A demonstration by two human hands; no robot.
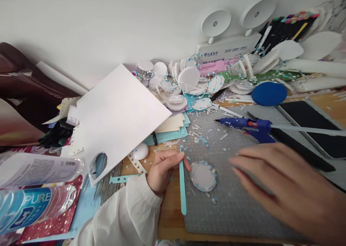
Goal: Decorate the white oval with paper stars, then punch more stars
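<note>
My left hand (pixel 166 166) is closed, thumb against fingers, around the upper end of a narrow light-teal strip (pixel 183 188) with a rounded lower end. The strip points down along the left edge of the grey cutting mat (pixel 232 210). Just right of those fingertips lies a round white disc (pixel 203 177) with small blue and white star pieces around its rim. My right hand (pixel 273 184) hovers over the mat's right side, slightly blurred. Its fingers reach left towards the disc, the thumb tip a little apart from the index, and I see nothing between them.
A blue glue gun (pixel 245 125) with a clear stick lies behind my right hand, beside a phone (pixel 319 125). Loose star confetti (pixel 201 139) dots the mat. White discs (pixel 189 78) pile along the wall. A white board (pixel 121 109) and a bottle (pixel 35 206) are left.
</note>
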